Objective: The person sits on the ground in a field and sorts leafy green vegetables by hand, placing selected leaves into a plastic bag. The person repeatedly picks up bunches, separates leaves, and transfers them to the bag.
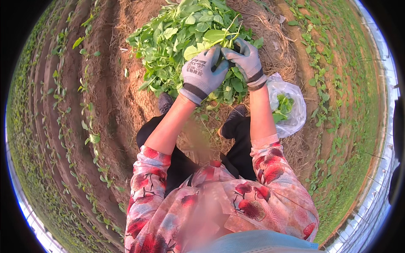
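A large heap of leafy green plants (164, 47) lies on the soil before my feet. Above its right part, my left hand (204, 68) and my right hand (245, 60) meet, both in grey knit work gloves with darker coated fingers. Between the fingertips they grip a small bunch of green stems (226, 39), with stem ends pointing up and a few leaves to the left. The gloves hide part of the bunch. Right of my right forearm sits a clear plastic bag (297, 109), its mouth spread, with some loose green leaves (283, 106) inside.
Rows of young plants (90, 126) run along soil ridges to the left, with more rows (321, 91) to the right. Dry straw (284, 66) covers the ground around the heap. My dark shoes (235, 117) stand at its near edge. Plastic sheeting (387, 72) borders the far right.
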The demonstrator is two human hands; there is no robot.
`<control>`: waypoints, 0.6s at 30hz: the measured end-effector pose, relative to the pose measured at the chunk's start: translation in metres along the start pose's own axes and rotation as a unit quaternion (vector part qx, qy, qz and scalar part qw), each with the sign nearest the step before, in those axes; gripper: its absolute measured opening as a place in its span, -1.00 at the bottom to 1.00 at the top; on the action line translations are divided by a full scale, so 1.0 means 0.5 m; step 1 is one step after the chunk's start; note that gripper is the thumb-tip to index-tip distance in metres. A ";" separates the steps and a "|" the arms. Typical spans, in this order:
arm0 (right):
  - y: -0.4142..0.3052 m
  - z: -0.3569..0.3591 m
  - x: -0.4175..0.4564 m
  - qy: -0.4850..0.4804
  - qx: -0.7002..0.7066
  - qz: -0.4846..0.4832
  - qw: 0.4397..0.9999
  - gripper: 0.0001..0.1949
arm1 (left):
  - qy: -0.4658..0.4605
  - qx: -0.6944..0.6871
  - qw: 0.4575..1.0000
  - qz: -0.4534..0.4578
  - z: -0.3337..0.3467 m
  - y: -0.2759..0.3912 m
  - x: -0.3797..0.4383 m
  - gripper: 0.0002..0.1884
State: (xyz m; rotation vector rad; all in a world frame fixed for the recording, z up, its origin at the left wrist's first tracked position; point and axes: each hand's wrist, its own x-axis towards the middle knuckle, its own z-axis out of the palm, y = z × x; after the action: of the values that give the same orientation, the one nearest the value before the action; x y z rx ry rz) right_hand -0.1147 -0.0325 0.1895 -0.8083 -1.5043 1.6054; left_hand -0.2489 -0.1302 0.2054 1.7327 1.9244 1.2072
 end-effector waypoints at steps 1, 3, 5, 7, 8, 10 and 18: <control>-0.002 -0.014 0.001 -0.009 0.003 0.010 1.000 -0.54 | -0.012 -0.003 1.000 0.012 -0.006 -0.001 -0.001 -0.59; -0.006 -0.035 0.004 -0.037 -0.055 0.002 0.998 -0.51 | -0.026 -0.046 0.999 0.014 -0.040 -0.014 -0.004 -0.62; -0.011 -0.058 0.000 -0.062 -0.115 -0.005 0.991 -0.49 | 0.072 -0.161 0.984 0.016 -0.073 -0.025 0.006 -0.62; -0.030 -0.063 -0.015 -0.106 -0.108 0.086 0.985 -0.44 | 0.101 -0.250 0.962 0.033 -0.107 -0.054 0.025 -0.58; -0.020 -0.069 -0.022 -0.119 -0.115 0.053 0.985 -0.43 | 0.001 -0.430 0.898 -0.089 -0.122 -0.046 0.033 -0.50; -0.005 -0.075 -0.012 -0.209 -0.075 0.071 0.972 -0.44 | -0.079 -0.419 0.902 -0.060 -0.129 -0.057 0.033 -0.38; -0.055 -0.030 -0.017 -0.271 -0.163 0.103 0.943 -0.49 | -0.193 -0.101 0.976 0.013 -0.111 -0.066 0.010 -0.45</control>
State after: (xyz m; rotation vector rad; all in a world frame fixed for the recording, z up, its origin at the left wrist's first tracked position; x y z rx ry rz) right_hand -0.0946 -0.0324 0.2146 -0.7539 -2.1813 1.8588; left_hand -0.3107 -0.1448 0.2169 1.7355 1.5059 0.9496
